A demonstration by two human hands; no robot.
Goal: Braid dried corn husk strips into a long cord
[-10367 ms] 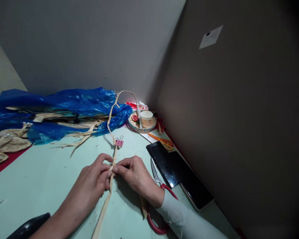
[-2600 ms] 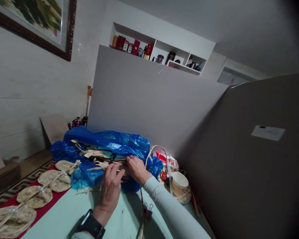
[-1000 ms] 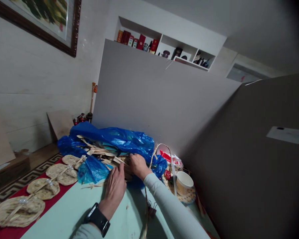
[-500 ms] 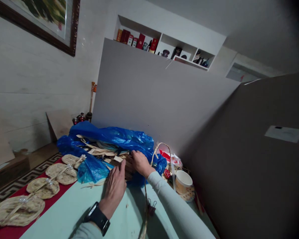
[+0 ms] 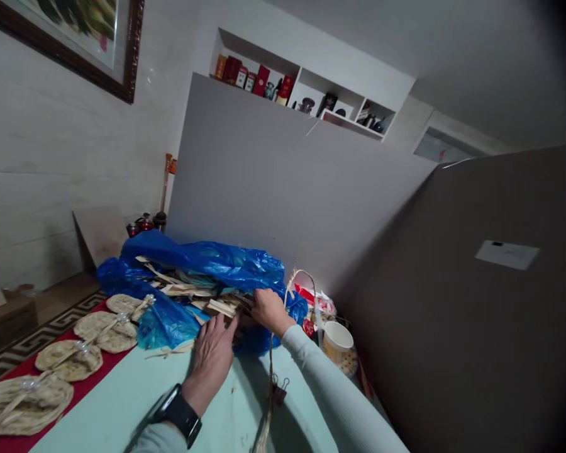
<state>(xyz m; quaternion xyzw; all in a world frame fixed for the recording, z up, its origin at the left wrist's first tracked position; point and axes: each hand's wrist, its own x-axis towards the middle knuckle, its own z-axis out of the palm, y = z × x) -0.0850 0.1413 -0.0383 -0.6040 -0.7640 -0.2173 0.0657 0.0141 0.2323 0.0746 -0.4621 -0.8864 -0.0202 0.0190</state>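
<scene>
A blue plastic bag (image 5: 217, 255) lies crumpled with its mouth open, showing a loose pile of dried, straw-coloured husk strips (image 5: 183, 289). My left hand (image 5: 212, 355), with a black watch on its wrist, rests at the near edge of the pile, fingers apart beside a pale folded strip (image 5: 222, 307). Over the right part of the pile, my right hand (image 5: 271, 311) has its fingers curled in on dark brownish strips; the fingertips are partly hidden. A braided straw cord (image 5: 270, 377) runs down past my right forearm and loops up behind it.
Several woven straw sandals (image 5: 54, 360) line a red cloth on the left. A black binder clip (image 5: 279, 391) lies on the pale green tabletop (image 5: 113, 402). On the right stand a white tub (image 5: 338, 336) and a red-and-white package (image 5: 316, 296). A grey panel rises behind.
My right hand has closed further over the strips. The pale folded strip now shows more above my left fingers, and the view has shifted slightly to the right.
</scene>
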